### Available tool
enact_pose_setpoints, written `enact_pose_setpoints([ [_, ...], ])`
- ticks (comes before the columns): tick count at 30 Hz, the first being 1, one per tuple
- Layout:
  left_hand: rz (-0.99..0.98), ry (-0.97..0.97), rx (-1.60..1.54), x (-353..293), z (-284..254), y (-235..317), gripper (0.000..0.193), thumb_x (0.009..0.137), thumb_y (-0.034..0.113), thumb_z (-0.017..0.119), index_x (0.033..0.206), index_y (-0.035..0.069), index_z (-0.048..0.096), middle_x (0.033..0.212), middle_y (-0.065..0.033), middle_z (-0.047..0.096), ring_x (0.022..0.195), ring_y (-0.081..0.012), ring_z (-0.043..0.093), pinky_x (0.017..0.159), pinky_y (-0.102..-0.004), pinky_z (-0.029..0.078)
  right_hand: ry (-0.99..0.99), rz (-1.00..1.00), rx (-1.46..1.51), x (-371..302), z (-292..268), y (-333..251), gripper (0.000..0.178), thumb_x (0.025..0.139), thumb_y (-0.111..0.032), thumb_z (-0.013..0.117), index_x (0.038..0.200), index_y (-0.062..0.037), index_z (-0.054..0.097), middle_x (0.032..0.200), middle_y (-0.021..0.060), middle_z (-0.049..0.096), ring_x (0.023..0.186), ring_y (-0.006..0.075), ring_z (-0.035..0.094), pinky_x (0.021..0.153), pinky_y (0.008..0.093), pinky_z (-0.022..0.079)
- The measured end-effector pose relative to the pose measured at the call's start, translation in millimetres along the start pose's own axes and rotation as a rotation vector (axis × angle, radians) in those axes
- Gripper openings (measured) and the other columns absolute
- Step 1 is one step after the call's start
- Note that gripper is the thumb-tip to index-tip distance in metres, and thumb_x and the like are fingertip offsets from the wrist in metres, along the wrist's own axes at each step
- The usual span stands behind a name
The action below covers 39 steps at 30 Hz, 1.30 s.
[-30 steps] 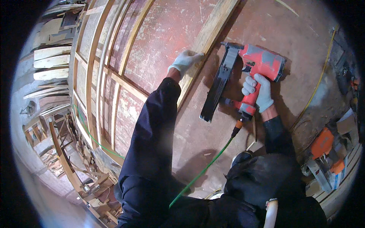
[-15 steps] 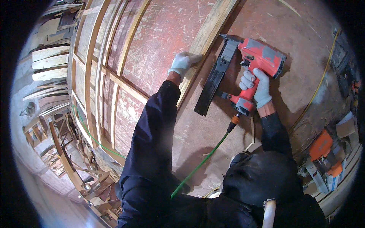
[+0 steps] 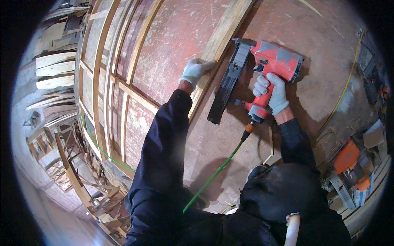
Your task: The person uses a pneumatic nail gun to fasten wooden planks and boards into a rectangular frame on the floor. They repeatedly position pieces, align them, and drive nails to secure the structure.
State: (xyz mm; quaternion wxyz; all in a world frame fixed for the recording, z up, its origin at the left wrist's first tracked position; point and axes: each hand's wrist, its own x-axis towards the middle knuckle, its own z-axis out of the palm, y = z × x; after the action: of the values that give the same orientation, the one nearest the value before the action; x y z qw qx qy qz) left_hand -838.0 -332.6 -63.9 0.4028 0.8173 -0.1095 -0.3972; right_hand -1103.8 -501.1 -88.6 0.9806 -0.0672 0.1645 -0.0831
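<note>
My right hand, in a pale work glove, is wrapped round the handle of a red and grey nail gun. The gun's long black magazine slants down to the left, and its nose lies close to the right edge of a long wooden board. A green air hose joins the gun's handle at an orange fitting. My left hand, gloved too, grips the board from its left side, thumb laid across the top; the fingertips are partly hidden.
A wooden frame of thin strips stretches across the worn red surface on the left. Stacked boards and offcuts lie beyond it. At the right are a yellow hose and an orange tool.
The nail gun in my right hand has shifted a little left, its nose closer to the board. My left hand stays on the board.
</note>
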Motion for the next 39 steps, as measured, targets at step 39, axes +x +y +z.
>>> enact_pose_setpoints([
  [39, 0.38, 0.444, 0.809, 37.8, 75.2, 66.7, 0.061, 0.083, 0.045, 0.075, 0.119, 0.004, 0.048, 0.106, -0.0195, 0.059, 0.095, -0.0404, 0.061, 0.077, -0.0514, 0.051, -0.068, -0.189, 0.126, 158.6, -9.7, -247.1, 0.033, 0.094, -0.029, 0.061, 0.072, -0.0156, 0.04, 0.062, -0.0063, 0.035, 0.056, 0.0093, 0.033, 0.058, 0.0264, 0.031],
])
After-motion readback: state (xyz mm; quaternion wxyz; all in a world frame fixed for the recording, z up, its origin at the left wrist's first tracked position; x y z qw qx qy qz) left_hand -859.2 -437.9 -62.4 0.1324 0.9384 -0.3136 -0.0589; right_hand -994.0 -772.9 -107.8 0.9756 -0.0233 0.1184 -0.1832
